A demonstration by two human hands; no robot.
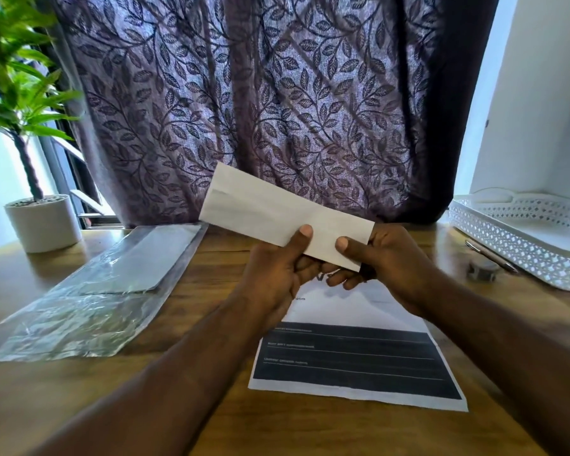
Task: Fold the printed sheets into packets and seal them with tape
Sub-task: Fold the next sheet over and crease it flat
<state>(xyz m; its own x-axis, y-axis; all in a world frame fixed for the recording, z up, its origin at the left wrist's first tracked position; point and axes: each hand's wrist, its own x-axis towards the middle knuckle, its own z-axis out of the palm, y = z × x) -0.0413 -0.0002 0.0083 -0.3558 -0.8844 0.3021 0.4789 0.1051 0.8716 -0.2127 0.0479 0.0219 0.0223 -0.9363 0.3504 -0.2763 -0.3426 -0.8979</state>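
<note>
Both hands hold a folded white packet point(277, 212) up above the wooden worktop point(211, 422), tilted so its left end rises toward the far curtain point(260, 93). The left hand point(277, 274) pinches the packet's near edge with the thumb on top and the fingers curled underneath; the right hand point(385, 261) grips the right end the same way, thumb lying across the paper. The two hands sit close together, fingertips nearly meeting beneath the packet.

Flat on the worktop just below the hands lies a printed sheet point(359, 363) (a dark block crossed by thin lines fills its near half; the text is too small to read). To the left rests a clear plastic sleeve point(79, 311) with a pale sheet inside. A potted plant point(43, 222) stands at the far left, a white perforated tray point(520, 238) at the far right, with a pen point(489, 255) and a small round grey object point(482, 269) just beside it.
</note>
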